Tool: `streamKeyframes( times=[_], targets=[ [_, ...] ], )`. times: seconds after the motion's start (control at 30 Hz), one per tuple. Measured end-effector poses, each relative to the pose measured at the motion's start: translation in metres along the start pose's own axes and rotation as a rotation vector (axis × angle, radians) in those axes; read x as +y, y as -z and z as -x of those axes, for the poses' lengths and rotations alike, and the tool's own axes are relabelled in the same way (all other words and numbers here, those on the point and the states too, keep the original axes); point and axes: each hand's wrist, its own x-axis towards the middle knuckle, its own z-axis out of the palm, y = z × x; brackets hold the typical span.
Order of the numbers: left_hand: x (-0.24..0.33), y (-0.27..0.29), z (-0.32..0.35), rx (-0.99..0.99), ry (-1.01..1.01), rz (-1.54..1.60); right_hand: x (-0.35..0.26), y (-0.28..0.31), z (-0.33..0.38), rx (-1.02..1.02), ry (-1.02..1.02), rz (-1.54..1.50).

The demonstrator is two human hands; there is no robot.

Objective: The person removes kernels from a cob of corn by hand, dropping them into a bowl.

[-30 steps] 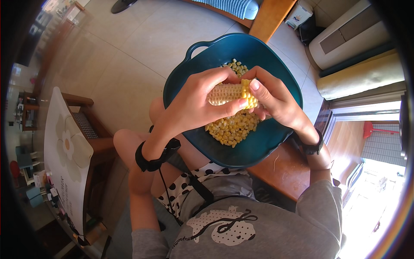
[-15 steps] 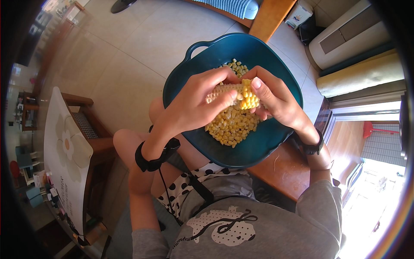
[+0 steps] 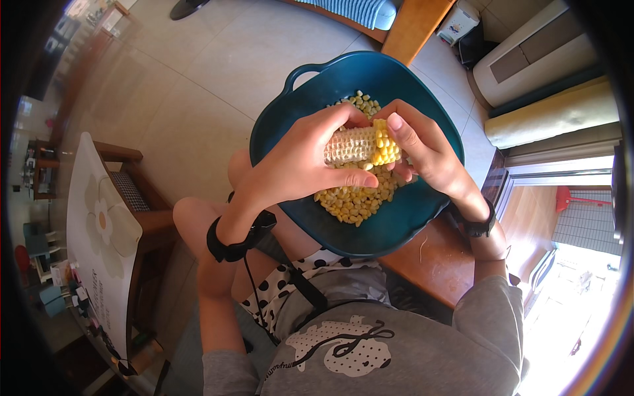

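Between my two hands is a corn cob [image 3: 350, 144], lying sideways above a dark teal basin [image 3: 277, 117]. Most of the cob is stripped bare; yellow kernels still ring its right end. My left hand [image 3: 300, 155] is curled round the bare end, its fingers behind the cob and its thumb stretched along the near side, below it. The right hand [image 3: 426, 145] grips the kernel-covered end, thumb on top, with some fingertips showing underneath. Loose corn kernels [image 3: 356, 198] lie heaped in the basin under the cob, and a few more sit beyond it.
The basin rests over my lap, beside a brown wooden surface [image 3: 436, 264] on the right. To the left stands a wooden piece of furniture draped with a white flower-print cloth [image 3: 99, 231]. Pale floor tiles [image 3: 198, 72] spread ahead. A rolled yellowish bundle [image 3: 555, 112] lies far right.
My left thumb has moved off the cob's face and down to its near side, uncovering more of the bare part. The right hand has barely moved.
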Motion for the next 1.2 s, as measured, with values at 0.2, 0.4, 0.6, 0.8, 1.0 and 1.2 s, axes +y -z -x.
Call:
streamKeyframes(
  times=[0.2,0.4,0.6,0.8,1.0,1.2],
  targets=[
    [0.004,-0.002,-0.002,0.037,-0.042,-0.11,-0.001,0.001,0.0,0.005,-0.023,0.001],
    [0.006,-0.003,-0.002,0.114,-0.055,-0.156,0.001,0.002,0.0,-0.06,-0.037,0.0],
    [0.007,-0.002,-0.001,0.126,-0.047,-0.14,0.004,0.0,0.0,-0.084,0.043,0.085],
    [0.006,0.0,0.002,0.156,0.04,-0.104,0.006,-0.001,0.001,-0.089,0.031,0.138],
    [0.008,-0.001,0.0,0.182,0.107,-0.1,0.005,-0.001,0.0,-0.078,0.032,0.156],
    [0.019,0.001,-0.002,0.115,0.27,0.052,0.006,0.0,0.0,-0.04,0.005,0.132]
  ],
)
